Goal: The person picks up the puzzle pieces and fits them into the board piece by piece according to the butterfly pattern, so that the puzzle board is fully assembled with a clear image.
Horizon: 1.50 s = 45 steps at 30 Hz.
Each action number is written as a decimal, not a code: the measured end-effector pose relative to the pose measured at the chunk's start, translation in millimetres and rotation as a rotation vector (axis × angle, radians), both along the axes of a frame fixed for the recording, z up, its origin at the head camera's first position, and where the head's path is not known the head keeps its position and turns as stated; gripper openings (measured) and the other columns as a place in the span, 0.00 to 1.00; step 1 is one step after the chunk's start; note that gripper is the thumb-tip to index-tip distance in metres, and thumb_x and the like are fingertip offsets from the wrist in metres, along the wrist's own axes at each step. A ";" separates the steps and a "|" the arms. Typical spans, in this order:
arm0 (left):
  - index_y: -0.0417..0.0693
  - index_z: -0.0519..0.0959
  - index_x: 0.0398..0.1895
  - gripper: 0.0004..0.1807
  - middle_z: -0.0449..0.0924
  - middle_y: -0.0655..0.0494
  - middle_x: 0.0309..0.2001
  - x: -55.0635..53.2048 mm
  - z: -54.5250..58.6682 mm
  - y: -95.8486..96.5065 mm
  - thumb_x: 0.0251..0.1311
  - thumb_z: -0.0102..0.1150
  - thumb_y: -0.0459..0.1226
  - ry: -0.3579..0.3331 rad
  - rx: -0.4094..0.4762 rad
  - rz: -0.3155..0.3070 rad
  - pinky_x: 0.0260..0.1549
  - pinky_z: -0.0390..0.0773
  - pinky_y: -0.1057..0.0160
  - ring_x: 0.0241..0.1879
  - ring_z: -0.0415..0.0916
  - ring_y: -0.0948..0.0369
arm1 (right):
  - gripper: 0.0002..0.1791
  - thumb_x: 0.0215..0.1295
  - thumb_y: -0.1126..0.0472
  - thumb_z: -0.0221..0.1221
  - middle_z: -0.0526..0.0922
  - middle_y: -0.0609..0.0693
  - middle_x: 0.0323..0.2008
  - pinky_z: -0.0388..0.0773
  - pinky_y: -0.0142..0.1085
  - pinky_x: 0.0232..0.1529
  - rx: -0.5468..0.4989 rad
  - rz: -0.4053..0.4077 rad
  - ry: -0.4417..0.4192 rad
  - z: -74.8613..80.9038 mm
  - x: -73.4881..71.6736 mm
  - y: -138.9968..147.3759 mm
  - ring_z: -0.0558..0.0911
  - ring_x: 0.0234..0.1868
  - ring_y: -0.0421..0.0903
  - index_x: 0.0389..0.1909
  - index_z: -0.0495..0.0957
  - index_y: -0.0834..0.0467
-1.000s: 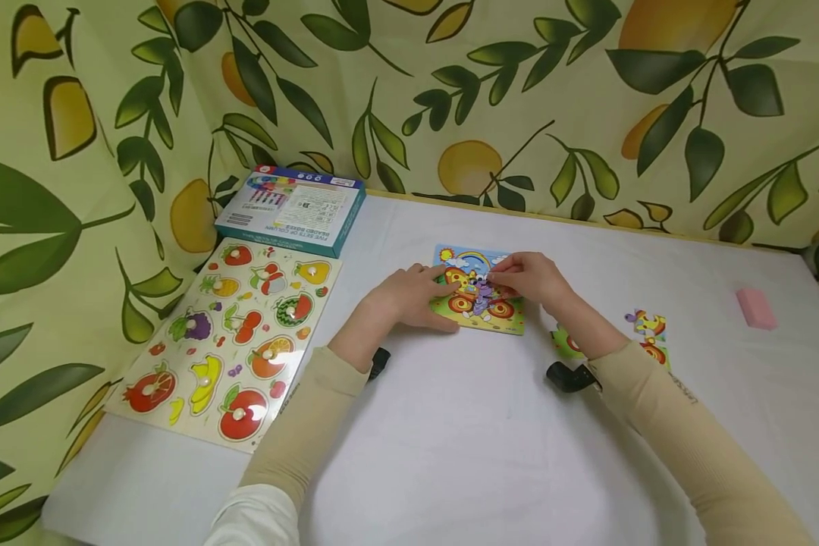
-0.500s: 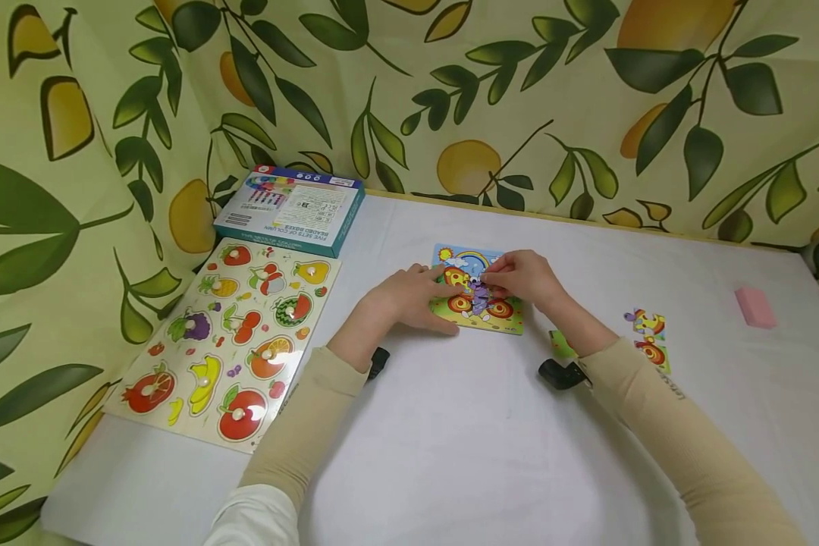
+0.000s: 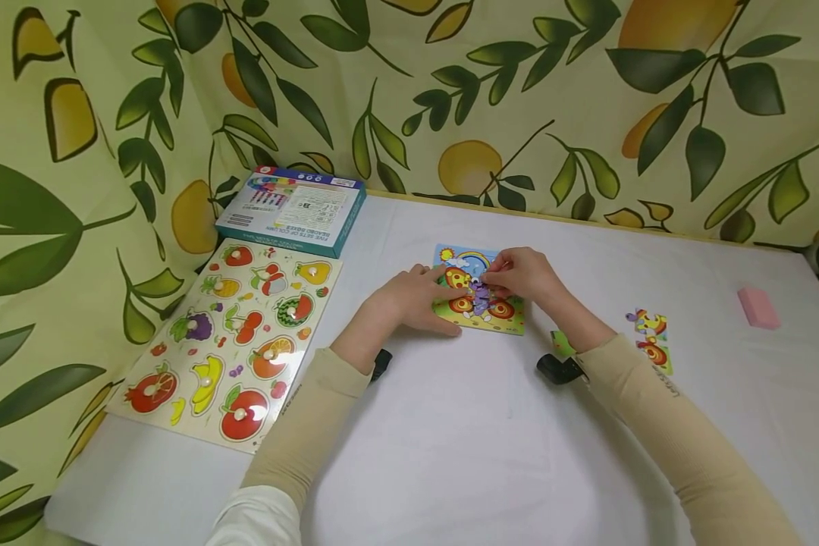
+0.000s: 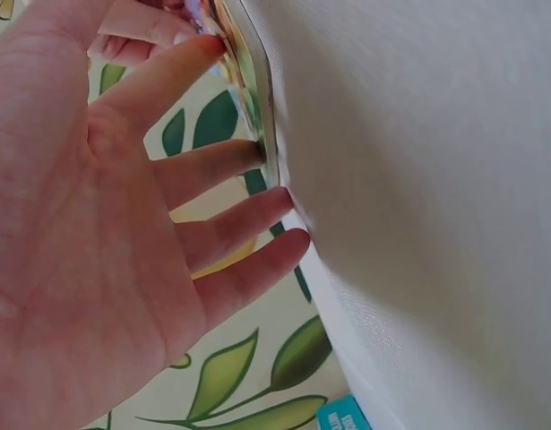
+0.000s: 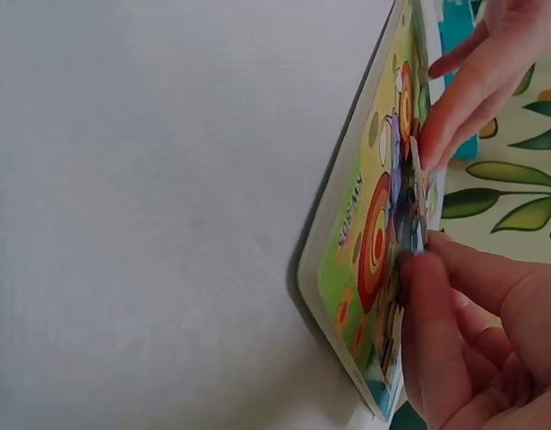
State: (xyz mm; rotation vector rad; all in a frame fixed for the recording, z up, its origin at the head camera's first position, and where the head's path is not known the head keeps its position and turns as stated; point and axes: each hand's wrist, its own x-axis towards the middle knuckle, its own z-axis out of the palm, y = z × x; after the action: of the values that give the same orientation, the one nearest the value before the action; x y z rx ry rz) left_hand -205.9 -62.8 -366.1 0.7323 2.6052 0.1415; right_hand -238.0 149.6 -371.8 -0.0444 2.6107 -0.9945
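A colourful jigsaw puzzle [image 3: 494,324] with a cartoon butterfly and rainbow lies in its tray on the table. My left hand [image 3: 415,298] rests its straight, spread fingers on the puzzle's left side. From the right, my right hand [image 3: 527,274] pinches a puzzle piece [image 5: 418,193] between thumb and fingers over the middle of the picture. In the right wrist view that piece stands slightly raised from the tray, and a left fingertip touches or nearly touches it. My right fingers hide most of the piece's face.
Loose puzzle pieces [image 3: 651,324] lie right of the tray, and another green piece [image 3: 561,343] is partly behind my right wrist. A pink block [image 3: 757,307] sits farther right. At left are a fruit knob-puzzle board [image 3: 235,334] and a flat box [image 3: 290,208]. A patterned curtain borders the table.
My right hand has shifted slightly left and away from me over the puzzle, still pinching the piece. The right forearm has swung a little left. My left hand has stayed nearly still.
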 end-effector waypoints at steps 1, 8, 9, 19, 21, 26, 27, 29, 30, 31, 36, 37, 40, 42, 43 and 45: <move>0.77 0.60 0.72 0.40 0.46 0.53 0.77 0.2 0.2 0.0 0.55 0.56 0.68 0.002 0.000 0.000 0.64 0.62 0.46 0.71 0.51 0.49 | 0.13 0.65 0.56 0.64 0.80 0.54 0.32 0.77 0.31 0.31 0.015 0.008 0.017 -0.3 0.0 -0.5 0.78 0.29 0.44 0.38 0.78 0.62; 0.76 0.61 0.72 0.39 0.47 0.52 0.77 0.7 1.9 -0.3 0.56 0.55 0.67 0.015 -0.001 -0.009 0.63 0.64 0.47 0.69 0.53 0.49 | 0.13 0.65 0.55 0.64 0.80 0.55 0.35 0.72 0.34 0.33 0.071 0.019 0.066 -4.0 -0.5 -2.7 0.74 0.35 0.49 0.39 0.80 0.61; 0.76 0.61 0.72 0.39 0.47 0.52 0.77 0.8 2.4 -0.3 0.56 0.55 0.67 0.014 -0.001 -0.009 0.62 0.64 0.47 0.69 0.53 0.49 | 0.13 0.65 0.55 0.64 0.80 0.55 0.35 0.72 0.34 0.33 0.073 0.023 0.070 -4.2 -0.5 -2.9 0.74 0.36 0.49 0.40 0.80 0.61; 0.75 0.62 0.72 0.39 0.47 0.52 0.77 0.5 1.7 0.2 0.56 0.56 0.66 0.007 0.004 -0.008 0.63 0.63 0.47 0.70 0.52 0.49 | 0.21 0.60 0.53 0.68 0.80 0.56 0.41 0.74 0.37 0.41 0.058 0.051 0.094 -7.3 4.0 -0.9 0.75 0.42 0.51 0.50 0.79 0.60; 0.75 0.62 0.72 0.39 0.47 0.52 0.77 0.0 1.3 0.0 0.56 0.56 0.66 0.011 0.002 -0.011 0.63 0.63 0.47 0.70 0.52 0.49 | 0.21 0.61 0.54 0.68 0.80 0.56 0.41 0.74 0.38 0.42 0.048 0.064 0.119 -8.2 5.0 -1.2 0.75 0.42 0.51 0.50 0.80 0.61; 0.75 0.62 0.72 0.38 0.49 0.51 0.76 -0.5 1.2 -0.3 0.56 0.56 0.66 0.018 0.008 -0.018 0.63 0.64 0.48 0.69 0.53 0.49 | 0.19 0.63 0.55 0.66 0.81 0.56 0.40 0.74 0.39 0.41 0.091 0.117 0.171 -6.8 7.1 -4.1 0.74 0.42 0.51 0.52 0.82 0.61; 0.75 0.63 0.72 0.38 0.50 0.51 0.76 -0.7 1.1 -0.3 0.57 0.56 0.66 0.020 0.009 -0.021 0.63 0.64 0.48 0.69 0.53 0.49 | 0.20 0.64 0.55 0.65 0.81 0.56 0.41 0.75 0.40 0.41 0.108 0.134 0.179 -6.4 7.5 -4.6 0.74 0.42 0.51 0.53 0.82 0.61; 0.75 0.63 0.72 0.38 0.50 0.51 0.76 -1.0 1.3 -0.1 0.57 0.56 0.66 0.025 0.010 -0.024 0.63 0.64 0.48 0.69 0.54 0.49 | 0.20 0.64 0.56 0.65 0.82 0.57 0.42 0.76 0.41 0.42 0.136 0.168 0.200 -5.3 8.2 -5.5 0.75 0.43 0.52 0.53 0.82 0.62; 0.75 0.63 0.71 0.37 0.51 0.51 0.76 -1.2 1.1 0.0 0.57 0.55 0.66 0.028 0.009 -0.026 0.63 0.64 0.48 0.69 0.54 0.49 | 0.20 0.65 0.56 0.64 0.82 0.58 0.43 0.77 0.42 0.42 0.144 0.184 0.213 -4.9 8.6 -5.7 0.76 0.43 0.52 0.53 0.82 0.63; 0.75 0.63 0.71 0.37 0.51 0.51 0.76 -1.4 1.1 0.2 0.58 0.55 0.66 0.032 0.007 -0.029 0.63 0.64 0.49 0.69 0.55 0.49 | 0.20 0.64 0.57 0.65 0.82 0.58 0.43 0.77 0.42 0.43 0.155 0.202 0.229 -4.8 8.8 -5.6 0.77 0.43 0.52 0.54 0.81 0.63; 0.75 0.63 0.71 0.36 0.52 0.50 0.76 -2.2 0.3 0.9 0.58 0.54 0.66 0.050 -0.013 -0.037 0.62 0.65 0.49 0.68 0.55 0.49 | 0.20 0.63 0.59 0.65 0.82 0.60 0.44 0.78 0.43 0.43 0.175 0.277 0.278 -4.1 9.1 -2.8 0.78 0.43 0.52 0.54 0.81 0.64; 0.75 0.63 0.71 0.36 0.52 0.50 0.76 -2.3 0.2 1.0 0.58 0.54 0.66 0.052 -0.015 -0.037 0.62 0.65 0.49 0.68 0.55 0.49 | 0.20 0.63 0.59 0.66 0.82 0.60 0.44 0.78 0.43 0.42 0.178 0.289 0.284 -4.1 9.2 -1.9 0.77 0.42 0.52 0.54 0.81 0.64; 0.75 0.64 0.71 0.36 0.52 0.50 0.75 -2.5 0.1 1.0 0.58 0.54 0.66 0.055 -0.020 -0.038 0.62 0.65 0.49 0.69 0.55 0.49 | 0.21 0.63 0.58 0.66 0.81 0.60 0.43 0.77 0.43 0.41 0.187 0.319 0.303 -4.4 9.2 -0.1 0.77 0.42 0.53 0.55 0.81 0.64; 0.75 0.63 0.71 0.36 0.52 0.50 0.75 -2.6 0.1 1.0 0.58 0.54 0.66 0.058 -0.024 -0.039 0.61 0.66 0.49 0.69 0.55 0.48 | 0.22 0.62 0.58 0.66 0.81 0.60 0.44 0.77 0.43 0.42 0.191 0.333 0.313 -4.5 9.6 0.1 0.77 0.42 0.53 0.55 0.80 0.64; 0.75 0.63 0.71 0.36 0.52 0.50 0.75 -2.7 0.1 1.1 0.58 0.54 0.66 0.059 -0.025 -0.040 0.61 0.66 0.49 0.69 0.55 0.48 | 0.23 0.63 0.58 0.66 0.80 0.60 0.44 0.77 0.43 0.42 0.196 0.339 0.316 -4.5 9.8 0.1 0.77 0.42 0.53 0.56 0.80 0.63; 0.76 0.63 0.71 0.36 0.52 0.50 0.75 -2.9 -0.1 1.3 0.58 0.54 0.66 0.062 -0.029 -0.041 0.61 0.66 0.49 0.69 0.55 0.48 | 0.23 0.63 0.57 0.66 0.80 0.61 0.45 0.77 0.43 0.41 0.206 0.348 0.316 -4.1 10.5 -0.2 0.77 0.42 0.54 0.57 0.79 0.63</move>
State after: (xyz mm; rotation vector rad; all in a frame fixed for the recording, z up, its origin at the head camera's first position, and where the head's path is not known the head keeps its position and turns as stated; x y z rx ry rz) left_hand -208.8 -61.6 -366.2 0.7915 2.6427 0.0702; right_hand -227.5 149.4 -375.9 -0.6279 2.8330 -0.6356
